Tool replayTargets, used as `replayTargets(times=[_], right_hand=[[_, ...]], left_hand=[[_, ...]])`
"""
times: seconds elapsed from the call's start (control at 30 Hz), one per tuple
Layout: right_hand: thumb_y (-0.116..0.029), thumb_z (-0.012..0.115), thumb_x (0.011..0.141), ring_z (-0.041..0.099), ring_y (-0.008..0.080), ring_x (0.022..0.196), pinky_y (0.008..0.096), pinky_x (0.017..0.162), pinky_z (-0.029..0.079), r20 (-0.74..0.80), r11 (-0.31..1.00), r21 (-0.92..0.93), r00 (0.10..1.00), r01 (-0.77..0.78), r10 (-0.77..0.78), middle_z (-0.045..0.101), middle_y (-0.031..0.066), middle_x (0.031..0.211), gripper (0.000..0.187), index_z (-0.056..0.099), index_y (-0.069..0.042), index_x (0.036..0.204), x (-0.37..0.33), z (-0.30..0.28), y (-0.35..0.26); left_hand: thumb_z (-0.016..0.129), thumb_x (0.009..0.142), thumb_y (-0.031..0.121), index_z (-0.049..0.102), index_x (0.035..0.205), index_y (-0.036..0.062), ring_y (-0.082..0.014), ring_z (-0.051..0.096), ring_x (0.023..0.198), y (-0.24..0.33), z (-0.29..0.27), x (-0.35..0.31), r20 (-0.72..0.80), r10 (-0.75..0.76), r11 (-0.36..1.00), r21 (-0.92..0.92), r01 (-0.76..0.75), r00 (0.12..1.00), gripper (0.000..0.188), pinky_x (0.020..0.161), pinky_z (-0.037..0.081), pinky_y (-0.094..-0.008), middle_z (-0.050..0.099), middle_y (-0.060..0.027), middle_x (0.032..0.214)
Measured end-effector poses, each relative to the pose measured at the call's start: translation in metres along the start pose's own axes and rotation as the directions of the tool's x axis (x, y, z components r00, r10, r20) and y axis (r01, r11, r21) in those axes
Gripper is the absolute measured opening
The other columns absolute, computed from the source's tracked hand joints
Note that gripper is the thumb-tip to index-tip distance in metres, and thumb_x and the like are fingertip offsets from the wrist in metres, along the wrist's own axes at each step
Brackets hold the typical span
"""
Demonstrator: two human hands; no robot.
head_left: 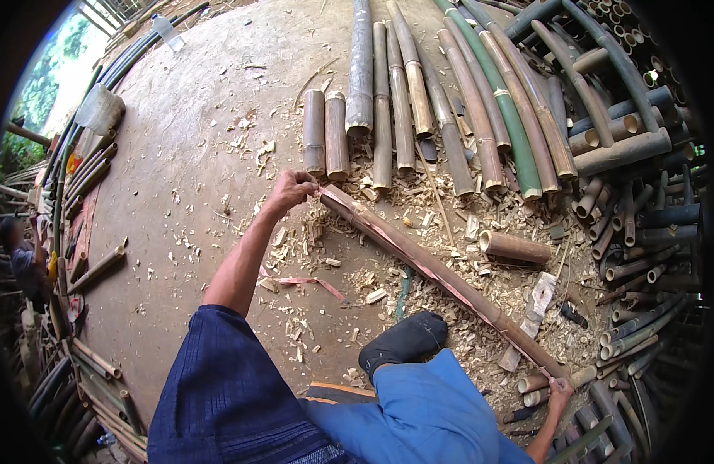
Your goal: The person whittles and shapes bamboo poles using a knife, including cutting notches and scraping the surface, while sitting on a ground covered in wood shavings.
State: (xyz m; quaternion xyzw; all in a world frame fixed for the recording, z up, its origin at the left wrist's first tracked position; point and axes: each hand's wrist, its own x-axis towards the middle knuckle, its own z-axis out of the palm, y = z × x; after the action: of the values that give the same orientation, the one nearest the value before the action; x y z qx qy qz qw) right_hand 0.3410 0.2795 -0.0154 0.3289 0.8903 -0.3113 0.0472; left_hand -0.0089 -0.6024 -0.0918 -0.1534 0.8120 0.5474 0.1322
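A long brown bamboo pole (419,259) slants across the floor in front of me, from upper left to lower right. Along its top runs a thin pink strip (388,233), like a soft measuring tape. At the pole's far left end my left hand (293,190) is closed, pinching the strip's end by the pole's rim. My right hand (558,389) is at the lower right end, fingers closed there; whether they grip strip or pole is too small to make out. A loose length of pink strip (303,280) lies on the floor below my left forearm.
Several cut bamboo poles (381,108) lie side by side ahead, one green (519,147). A short bamboo piece (515,247) and a pale wooden slab (536,309) lie among wood chips. Bamboo frames (620,147) stand right. Another person (24,259) is far left.
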Motion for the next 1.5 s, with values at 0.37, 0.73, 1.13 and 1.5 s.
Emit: replayTargets(times=[0.37, 0.73, 1.13, 1.5], right_hand=[[-0.022, 0.077, 0.095, 0.049, 0.0074, 0.056, 0.0249, 0.049, 0.041, -0.132, 0.978, 0.127, 0.974, -0.167, 0.183, 0.053, -0.0036, 0.067, 0.021, 0.065, -0.009, 0.083, 0.005, 0.024, -0.008], [-0.025, 0.076, 0.098, 0.052, 0.0064, 0.066, 0.0223, 0.059, 0.047, -0.104, 0.648, 0.704, 0.860, -0.292, 0.500, 0.058, -0.0057, 0.079, 0.016, 0.066, -0.012, 0.100, -0.006, 0.060, -0.001], [-0.030, 0.081, 0.094, 0.051, 0.0040, 0.067, 0.0232, 0.062, 0.047, -0.187, 0.660, 0.719, 0.855, -0.217, 0.484, 0.055, -0.0086, 0.078, 0.021, 0.067, -0.016, 0.099, 0.002, 0.068, -0.007], [-0.028, 0.082, 0.094, 0.051, 0.0039, 0.066, 0.0215, 0.061, 0.046, -0.205, 0.654, 0.725, 0.841, -0.213, 0.501, 0.054, -0.0087, 0.077, 0.020, 0.067, -0.016, 0.098, 0.003, 0.071, -0.012]], left_hand=[[0.075, 0.092, 0.013, 0.077, 0.093, 0.0024, -0.0084, 0.058, 0.061, -0.023, -0.013, 0.013, -0.137, 0.007, 0.998, 0.068, 0.002, 0.991, 0.011, 0.055, 0.046, -0.0268, 0.069, -0.0007, 0.074], [0.077, 0.090, 0.015, 0.080, 0.097, 0.0024, -0.0116, 0.064, 0.067, -0.030, -0.016, 0.019, -0.201, -0.018, 0.999, 0.047, 0.028, 0.979, 0.014, 0.062, 0.053, -0.0302, 0.074, -0.0051, 0.078], [0.078, 0.088, 0.015, 0.081, 0.095, 0.0025, -0.0108, 0.065, 0.065, -0.031, -0.018, 0.028, -0.248, -0.032, 0.996, 0.073, 0.051, 0.968, 0.014, 0.060, 0.052, -0.0303, 0.074, -0.0055, 0.077], [0.077, 0.090, 0.014, 0.077, 0.088, 0.0029, -0.0080, 0.056, 0.056, -0.028, -0.013, 0.024, -0.280, -0.022, 0.997, 0.071, 0.043, 0.960, 0.011, 0.050, 0.043, -0.0275, 0.069, -0.0011, 0.070]])
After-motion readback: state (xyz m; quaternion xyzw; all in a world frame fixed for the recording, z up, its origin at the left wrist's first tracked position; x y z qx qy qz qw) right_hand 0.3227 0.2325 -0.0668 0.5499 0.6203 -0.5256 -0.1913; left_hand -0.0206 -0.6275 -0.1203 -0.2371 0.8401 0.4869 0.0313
